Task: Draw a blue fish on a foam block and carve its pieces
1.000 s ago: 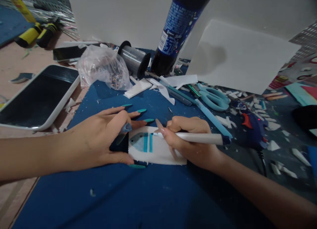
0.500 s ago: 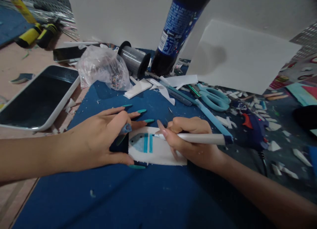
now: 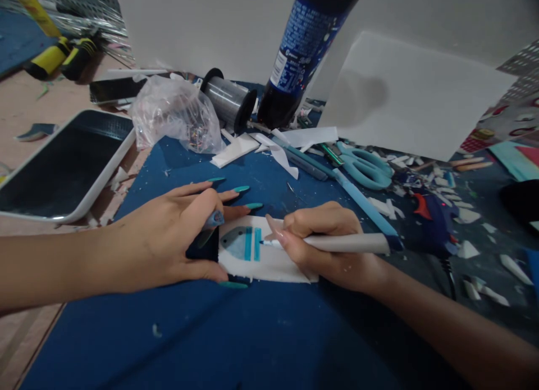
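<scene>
A small white flat piece (image 3: 280, 266) lies on a blue mat (image 3: 177, 334). One end bears a light blue fish-head shape with dark dots, and two blue stripes stand beside it. My left hand (image 3: 168, 238), with long teal nails, rests at that end. Its fingers are spread, thumb at the piece's near edge and another finger at its far edge, holding it down. Between the closed fingers of my right hand (image 3: 328, 238) is a white marker (image 3: 349, 243) with a dark blue end. The marker's tip is by the right stripe; contact cannot be made out.
Behind the hands are a cutter (image 3: 303, 159), light blue scissors (image 3: 366, 168), paper strips, a wire spool (image 3: 229, 100), a plastic bag (image 3: 174, 114) and a dark bottle (image 3: 303, 47). A phone (image 3: 67, 165) lies left. Scraps and a dark blue corded tool (image 3: 435, 221) lie right.
My right hand has shifted the marker slightly, its tip moving a little toward me down the right stripe. The left hand and the white piece look the same.
</scene>
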Motion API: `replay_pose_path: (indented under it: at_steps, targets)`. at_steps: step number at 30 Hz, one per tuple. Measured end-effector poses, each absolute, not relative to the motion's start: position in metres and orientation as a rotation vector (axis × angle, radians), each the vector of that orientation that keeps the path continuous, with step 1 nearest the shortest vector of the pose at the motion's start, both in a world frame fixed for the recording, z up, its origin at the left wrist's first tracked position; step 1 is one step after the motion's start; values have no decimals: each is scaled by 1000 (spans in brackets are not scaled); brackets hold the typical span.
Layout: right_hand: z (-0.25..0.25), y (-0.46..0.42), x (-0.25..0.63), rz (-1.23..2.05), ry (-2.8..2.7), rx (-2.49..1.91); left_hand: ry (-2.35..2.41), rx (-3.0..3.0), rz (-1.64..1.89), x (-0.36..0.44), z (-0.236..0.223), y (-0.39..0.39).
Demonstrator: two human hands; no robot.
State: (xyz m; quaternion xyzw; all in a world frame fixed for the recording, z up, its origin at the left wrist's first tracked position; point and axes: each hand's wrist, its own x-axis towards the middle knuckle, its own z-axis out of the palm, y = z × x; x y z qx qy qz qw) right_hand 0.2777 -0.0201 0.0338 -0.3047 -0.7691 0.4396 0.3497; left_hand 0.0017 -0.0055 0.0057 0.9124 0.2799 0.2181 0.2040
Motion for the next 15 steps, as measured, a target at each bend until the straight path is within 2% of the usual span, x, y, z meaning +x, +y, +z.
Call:
replay_pose_path:
  at_steps: [15]
  targets:
    - [34,-20,277,1293,-1967,-706,753,2604,588,3,11,-5]
